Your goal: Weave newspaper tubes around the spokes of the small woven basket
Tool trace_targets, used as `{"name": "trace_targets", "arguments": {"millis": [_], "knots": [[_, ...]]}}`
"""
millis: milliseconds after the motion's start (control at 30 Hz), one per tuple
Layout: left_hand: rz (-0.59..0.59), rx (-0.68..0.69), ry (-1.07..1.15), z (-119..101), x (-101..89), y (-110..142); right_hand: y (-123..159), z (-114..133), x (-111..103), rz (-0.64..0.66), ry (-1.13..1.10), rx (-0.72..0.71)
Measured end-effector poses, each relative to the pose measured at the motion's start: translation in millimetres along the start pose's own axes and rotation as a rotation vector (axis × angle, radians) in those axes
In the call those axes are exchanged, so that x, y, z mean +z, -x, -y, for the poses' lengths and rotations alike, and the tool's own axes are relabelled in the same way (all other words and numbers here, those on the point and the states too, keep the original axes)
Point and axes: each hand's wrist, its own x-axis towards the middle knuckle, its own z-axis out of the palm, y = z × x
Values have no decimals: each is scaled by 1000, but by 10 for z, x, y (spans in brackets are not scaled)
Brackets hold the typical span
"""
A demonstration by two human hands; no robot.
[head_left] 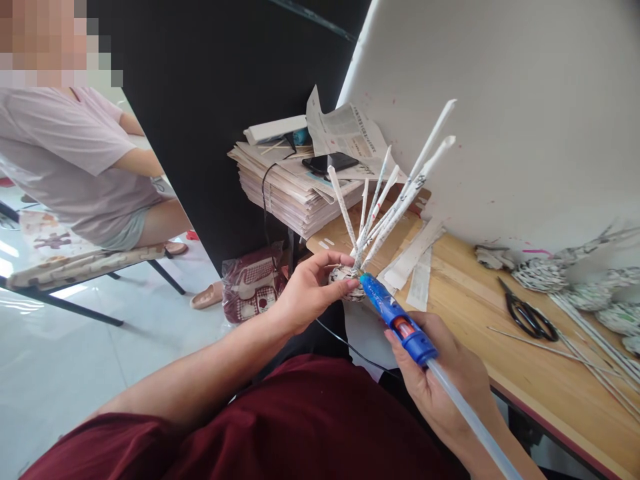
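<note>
Between the thumb and fingers of my left hand (320, 287) is a small round piece woven from rolled newspaper (345, 273). Several white paper tubes (400, 207) fan up and out from its top. My right hand (443, 373) is wrapped round a blue hot glue gun (395, 313). The gun's nozzle points at the base of the tubes, close to my left thumb; whether it touches the paper I cannot tell. A long translucent glue stick (470, 410) sticks out of the gun's rear.
A newspaper stack (295, 200) bears a black phone (330, 163). On the wooden table (465, 300) lie paper strips (417, 263), black-handled scissors (527, 317), thin rods and woven paper pieces (540, 273). A cord hangs below my hands. Another person (85, 167) sits at the left.
</note>
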Motion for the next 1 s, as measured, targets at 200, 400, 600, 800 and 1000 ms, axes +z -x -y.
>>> {"name": "trace_targets", "arguments": {"millis": [200,400,600,800,1000], "knots": [[-2,35,-82,31,-23,-5,39,-44,39,25,39,-3],[11,49,-96,54,-42,-11,7,-13,42,50,27,-5],[-8,34,-41,34,-33,-3,-66,67,-41,-35,-64,-47],[-27,10,-21,41,-47,-9,-61,29,-88,-58,-121,-45],[-18,29,-24,40,-31,8,-76,22,10,-31,-51,-27]]}}
